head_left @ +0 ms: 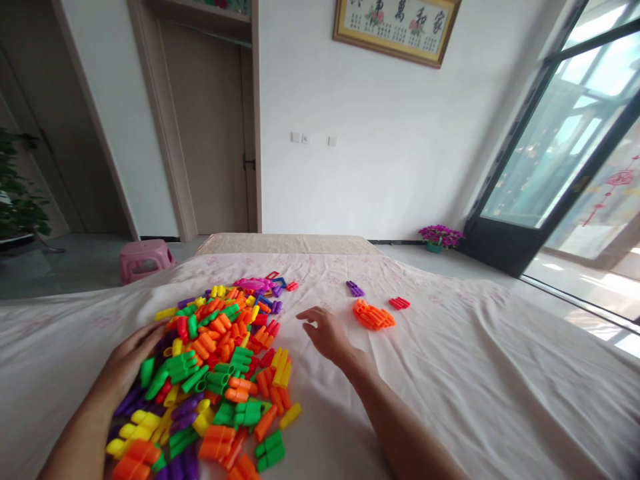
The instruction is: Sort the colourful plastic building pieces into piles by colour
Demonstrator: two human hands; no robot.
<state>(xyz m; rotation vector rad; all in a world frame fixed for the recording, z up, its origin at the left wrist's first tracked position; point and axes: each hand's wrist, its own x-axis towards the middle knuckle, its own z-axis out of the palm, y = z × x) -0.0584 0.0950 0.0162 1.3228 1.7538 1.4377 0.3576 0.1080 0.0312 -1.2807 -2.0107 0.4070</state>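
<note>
A big heap of plastic bullet-shaped building blocks (215, 340) in orange, green, yellow, purple and red lies on the cloth-covered surface. At the heap's left edge is my left hand (135, 347), its fingers stretched out against the blocks and the fingertips partly hidden. My right hand (325, 331) hovers just right of the heap, palm toward it, with fingers slightly bent, thumb apart and nothing held. Beyond it to the right sit a joined cluster of orange blocks (373, 315), a purple block (355, 289) and a red block (399, 303).
A wrinkled pale floral cloth (475, 373) covers the wide surface. Behind the heap lies a pink plastic piece (254, 285). A pink stool (145, 261) stands on the floor at left, and potted magenta flowers (441, 236) stand by the glass door (535, 153).
</note>
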